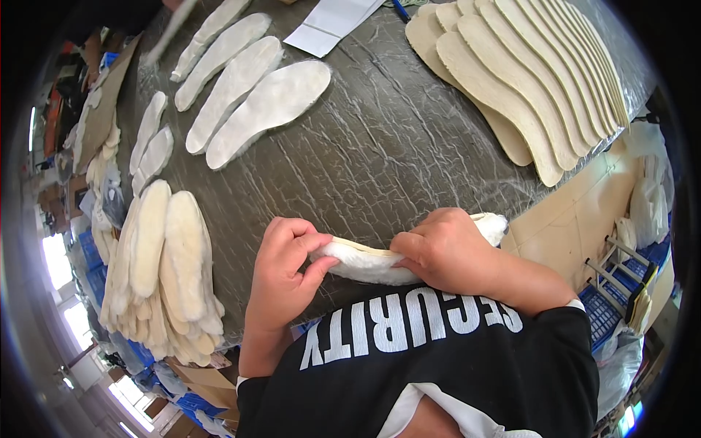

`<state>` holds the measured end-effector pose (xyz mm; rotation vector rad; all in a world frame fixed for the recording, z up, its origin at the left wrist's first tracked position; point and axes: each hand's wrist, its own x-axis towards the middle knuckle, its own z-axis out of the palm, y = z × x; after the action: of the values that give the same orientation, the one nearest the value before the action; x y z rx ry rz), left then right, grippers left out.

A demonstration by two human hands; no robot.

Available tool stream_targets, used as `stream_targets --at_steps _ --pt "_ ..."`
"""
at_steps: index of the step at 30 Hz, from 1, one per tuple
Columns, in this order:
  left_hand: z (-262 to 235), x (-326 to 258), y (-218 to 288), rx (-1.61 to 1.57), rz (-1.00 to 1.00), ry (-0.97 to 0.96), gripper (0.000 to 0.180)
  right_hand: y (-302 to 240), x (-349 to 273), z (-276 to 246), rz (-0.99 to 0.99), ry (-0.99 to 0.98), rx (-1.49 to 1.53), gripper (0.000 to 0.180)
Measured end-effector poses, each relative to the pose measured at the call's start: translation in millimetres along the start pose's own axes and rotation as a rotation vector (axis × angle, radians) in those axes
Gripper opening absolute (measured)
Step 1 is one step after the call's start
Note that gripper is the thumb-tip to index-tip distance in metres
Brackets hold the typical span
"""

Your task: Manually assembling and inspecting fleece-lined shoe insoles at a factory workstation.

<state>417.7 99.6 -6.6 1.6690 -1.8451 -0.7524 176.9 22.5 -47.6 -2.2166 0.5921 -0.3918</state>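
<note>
A fluffy white insole (365,266) with a cream-coloured edge lies sideways along the near edge of the table, close to my body. My left hand (281,266) pinches its left end between thumb and fingers. Farther right, my right hand (444,247) is closed over the same insole, thumb pressed along its cream edge. The right end sticks out past that hand. Part of the insole is hidden under my right fingers.
Several white insoles (274,109) lie in a row at the far left. A fanned stack of beige insoles (522,80) sits at the far right. Fleecy insoles (164,270) are heaped at the left edge. White paper (328,25) lies at the back; a small metal-legged stand (617,274) is off to the right.
</note>
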Motion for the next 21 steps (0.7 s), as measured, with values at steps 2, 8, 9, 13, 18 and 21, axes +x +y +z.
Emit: stream_targets --at_steps 2,8,9,13,18,21 --pt "-0.1 -0.1 -0.3 -0.002 0.0 0.018 0.025 -0.5 -1.1 0.4 0.021 -0.019 0.0 0.021" --pt "2.1 -7.4 -7.1 -0.222 -0.224 0.184 0.013 -1.5 -0.8 -1.3 -0.008 0.025 -0.008 0.019" --pt "2.1 -8.4 -8.2 -0.228 -0.248 0.198 0.011 -1.0 -1.4 -0.9 -0.01 0.035 -0.014 0.019" --pt "9.0 -7.7 -7.4 -0.274 -0.297 0.17 0.013 -0.4 -3.0 -2.3 0.022 -0.001 -0.025 0.022" --pt "10.8 -4.7 -11.5 -0.228 -0.257 0.15 0.013 -0.5 -5.1 -2.9 0.025 0.001 -0.037 0.023" --pt "11.8 -2.5 -13.2 -0.173 -0.17 0.14 0.011 -2.2 -4.7 -5.7 0.057 -0.032 -0.022 0.02"
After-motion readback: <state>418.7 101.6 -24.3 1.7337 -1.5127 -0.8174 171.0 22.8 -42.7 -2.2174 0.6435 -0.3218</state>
